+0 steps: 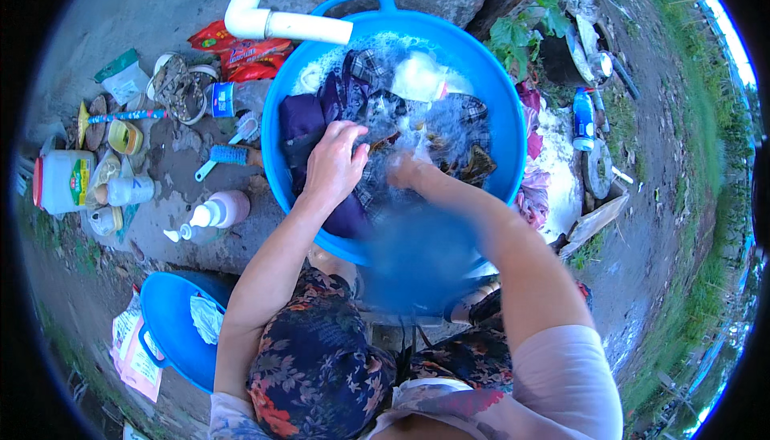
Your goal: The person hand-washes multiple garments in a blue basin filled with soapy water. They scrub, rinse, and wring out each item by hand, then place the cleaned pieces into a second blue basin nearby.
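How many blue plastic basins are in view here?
2. The large blue basin, full of suds and clothes, sits in front of the person with both hands in it. A smaller blue basin stands at lower left, holding a pale cloth. Others may be hidden.

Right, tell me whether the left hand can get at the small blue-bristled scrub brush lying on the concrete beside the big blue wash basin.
Probably yes: the left hand rests on the basin's left side, and the brush lies just outside, nothing between but the rim.

You see soft, cool daylight with a blue tint and no hard shadows. The picture is round, with black corners, and lines bend near its rim. Your right hand [405, 171] and the near rim of the tub [417, 259] are blurred.
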Demonstrator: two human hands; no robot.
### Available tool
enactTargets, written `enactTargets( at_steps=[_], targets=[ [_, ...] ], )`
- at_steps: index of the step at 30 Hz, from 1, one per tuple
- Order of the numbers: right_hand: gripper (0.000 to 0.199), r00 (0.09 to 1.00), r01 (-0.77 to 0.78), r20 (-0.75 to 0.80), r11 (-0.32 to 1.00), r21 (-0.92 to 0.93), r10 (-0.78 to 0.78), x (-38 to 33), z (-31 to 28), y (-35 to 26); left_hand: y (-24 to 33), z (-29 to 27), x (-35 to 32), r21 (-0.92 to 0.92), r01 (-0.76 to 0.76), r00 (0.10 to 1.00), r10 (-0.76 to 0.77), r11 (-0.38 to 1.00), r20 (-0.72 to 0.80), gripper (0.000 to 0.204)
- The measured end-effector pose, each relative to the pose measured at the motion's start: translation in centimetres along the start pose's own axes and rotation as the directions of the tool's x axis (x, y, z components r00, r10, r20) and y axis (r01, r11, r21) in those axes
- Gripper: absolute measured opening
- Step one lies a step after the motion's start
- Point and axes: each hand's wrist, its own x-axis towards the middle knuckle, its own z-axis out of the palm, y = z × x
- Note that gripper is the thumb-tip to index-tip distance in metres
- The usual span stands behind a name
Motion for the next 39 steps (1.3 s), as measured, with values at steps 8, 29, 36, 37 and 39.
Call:
enactTargets(
  at_steps=[8, 29, 36, 37, 39],
  targets=[
    [0.023, 0.865, 0.189, -0.375, 0.476, 0.859, 0.334, -11.1, -12.0, 5.6, 1.5, 0.2, 1.8, -0.190, -0.105, 0.992, 0.117, 0.976, 0.051, 0.051],
    [0.046, 0.983, -0.182, -0.004, 0.970, 0.163, 0.185, -2.1, -5.1, 2.1, 6.1, -10.9, 0.1, 0.006, -0.324, 0.894, 0.309, 0.946, -0.325, 0.017],
    [0.036, 0.968, -0.129, -0.184, 0.965, 0.228, 0.173, -5.8, -6.7, 1.6, 3.4, -21.4, 17.3, 0.714, -0.356, 0.775, 0.617, 0.603, -0.135, 0.033],
    [0.037, 0.958, -0.075, -0.255, 0.975, 0.210, 0.129, -7.3, -6.4, 0.4, 1.9, -22.0, 18.9, 0.739, -0.349, 0.834, 0.550, 0.577, -0.036, 0.035],
    [0.040, 0.950, 0.065, -0.310, 0.990, 0.123, -0.023, -11.2, -6.8, -1.6, 1.8, -22.3, 19.5, 0.787, -0.238, 0.951, 0.302, 0.569, 0.069, 0.031]
  ],
)
